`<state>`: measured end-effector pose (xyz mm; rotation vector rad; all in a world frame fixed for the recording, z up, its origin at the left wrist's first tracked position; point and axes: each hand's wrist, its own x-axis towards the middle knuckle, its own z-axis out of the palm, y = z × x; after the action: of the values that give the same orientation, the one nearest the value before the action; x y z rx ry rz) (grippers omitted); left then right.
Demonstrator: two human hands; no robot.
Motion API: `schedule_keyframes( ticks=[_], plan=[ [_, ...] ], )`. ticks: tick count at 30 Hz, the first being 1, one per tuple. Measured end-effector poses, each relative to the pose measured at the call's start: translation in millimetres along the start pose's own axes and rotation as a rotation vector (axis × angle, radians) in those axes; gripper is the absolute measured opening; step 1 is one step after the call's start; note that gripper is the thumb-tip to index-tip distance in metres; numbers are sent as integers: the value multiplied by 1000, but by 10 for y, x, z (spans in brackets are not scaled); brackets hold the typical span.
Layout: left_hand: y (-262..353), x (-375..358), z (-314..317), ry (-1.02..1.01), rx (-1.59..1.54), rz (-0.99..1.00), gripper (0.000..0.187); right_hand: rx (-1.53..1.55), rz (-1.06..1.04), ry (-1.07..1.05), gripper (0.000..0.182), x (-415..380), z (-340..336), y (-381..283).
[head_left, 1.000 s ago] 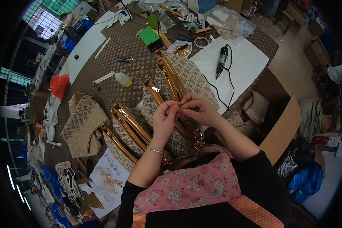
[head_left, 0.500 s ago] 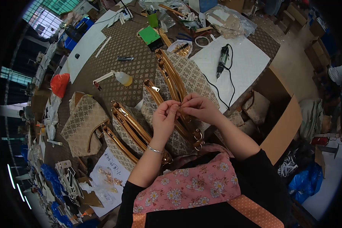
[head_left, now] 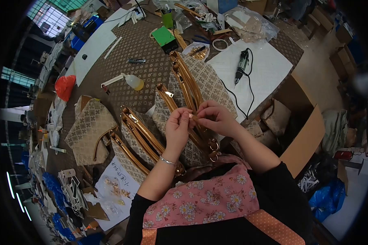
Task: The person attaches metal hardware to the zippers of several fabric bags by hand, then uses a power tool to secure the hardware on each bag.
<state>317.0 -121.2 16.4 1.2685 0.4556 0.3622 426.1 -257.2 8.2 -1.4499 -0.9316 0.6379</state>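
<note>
A small gold metal fitting (head_left: 193,116) sits pinched between the fingertips of both hands, held up just above the tan-trimmed top edge of a patterned handbag (head_left: 180,122). The left hand (head_left: 178,128) closes thumb and forefinger on its near end; the right hand (head_left: 214,118) pinches the other end, remaining fingers curled in. The piece is too small to make out in detail. It looks light, hard and probably slick, so a fingertip grip at its 2 ends seems the surest hold; it could easily slip and drop among the bags.

Directly under the hands the handbag lies flat, soft in its woven panels but stiff along the glossy trim, with gold ring hardware (head_left: 212,148) toward the wrists. To the left of the left hand lie 2 more bags of the same pattern (head_left: 137,134), and further left another (head_left: 88,126). Beyond the right hand, a corded electric screwdriver (head_left: 241,65) rests on a white sheet (head_left: 265,69). Further ahead of the left hand stands a small glue bottle (head_left: 133,83). Near the left elbow, a paper (head_left: 116,179) carries loose gold parts.
</note>
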Motion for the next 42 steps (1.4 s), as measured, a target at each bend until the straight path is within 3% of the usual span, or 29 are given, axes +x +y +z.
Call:
schedule_keyframes(
  ticks=[4,6,8,11,15,17,18,20,21,23,28,30,31,33,42],
  plan=[
    [136,73,-132,142,-208,98,16,26,45,0,8,-8,-9,-19],
    [244,75,-174,135,-253,43,21,103,75,22,7,-4,10,13],
    [308,37,-184,3,-67,-168,18,125,83,13,8,10,25,39],
    [273,-47,-166,-165,100,-178,17,122,63,36,7,21,46,26],
    [223,-74,-174,-149,108,-152,18,-33,-25,86,10,41,75,-28],
    [249,-104,-137,73,87,17,17,-24,-12,94,10,39,99,-37],
    [283,-146,-102,71,87,16,17,-13,0,101,10,38,107,-41],
    [377,-245,-8,91,208,419,14,-28,18,107,10,43,113,-70],
    [411,-264,24,95,209,418,14,-42,35,110,11,44,124,-78],
    [448,-283,86,-49,637,612,10,-48,10,126,11,50,149,-48],
    [111,-170,90,45,576,425,12,-3,4,198,10,17,209,-6],
    [20,-133,102,118,149,280,16,151,28,235,9,4,241,27],
    [3,-127,90,117,149,277,16,151,30,236,9,-3,241,23],
    [1,-119,50,119,-6,86,19,120,8,261,9,3,246,-3],
    [-14,-118,98,137,-253,-45,20,100,-7,287,8,12,296,-13]
  ],
)
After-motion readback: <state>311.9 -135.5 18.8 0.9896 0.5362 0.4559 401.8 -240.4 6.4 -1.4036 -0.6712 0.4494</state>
